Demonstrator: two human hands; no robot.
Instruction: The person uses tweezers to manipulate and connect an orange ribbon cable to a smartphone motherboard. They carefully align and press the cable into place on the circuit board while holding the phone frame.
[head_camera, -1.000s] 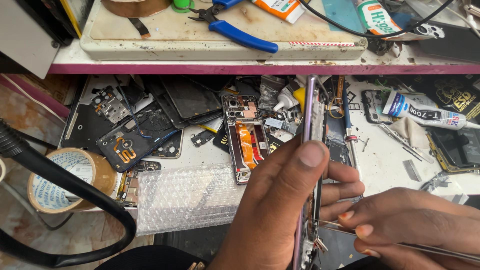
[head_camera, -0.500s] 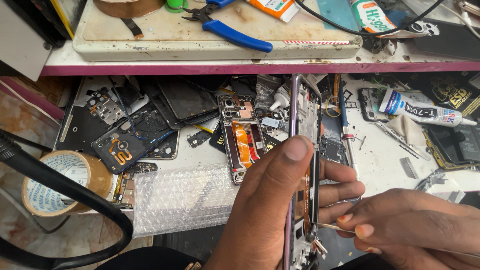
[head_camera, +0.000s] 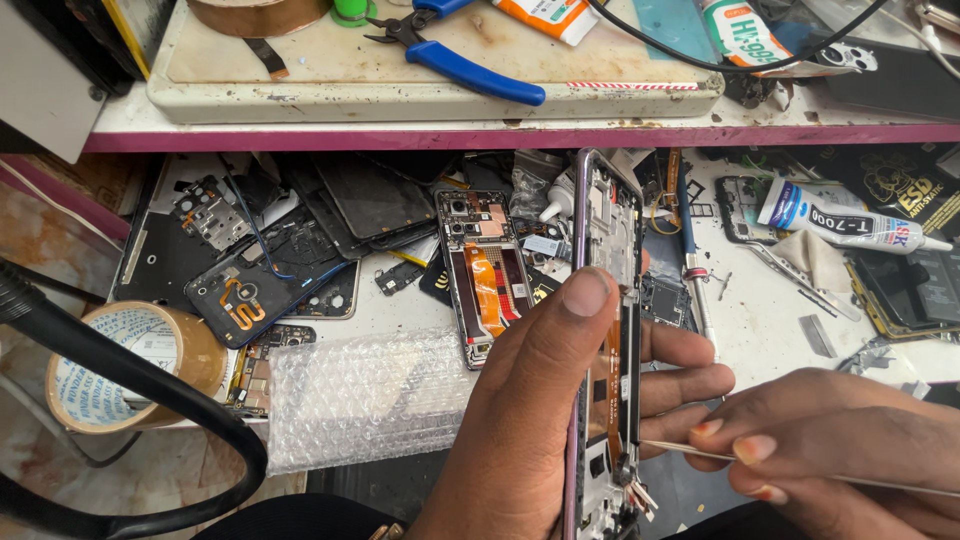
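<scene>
My left hand (head_camera: 545, 400) grips an opened phone frame (head_camera: 605, 230), held upright on its long edge with the thumb pressed on its near side and the fingers wrapped behind. An orange flex cable shows inside the frame. My right hand (head_camera: 840, 450) pinches thin metal tweezers (head_camera: 680, 450), whose tip reaches the lower inside of the frame.
Another opened phone (head_camera: 485, 270) with an orange flex lies on the cluttered white bench, amid dark back covers (head_camera: 260, 285). Bubble wrap (head_camera: 365, 395) lies in front, a tape roll (head_camera: 125, 360) at left. A glue tube (head_camera: 840, 220) lies right. Blue pliers (head_camera: 460, 55) rest on the shelf above.
The phone frame in my left hand has shifted a little left and down in view. The tweezers' tip stays at its lower part.
</scene>
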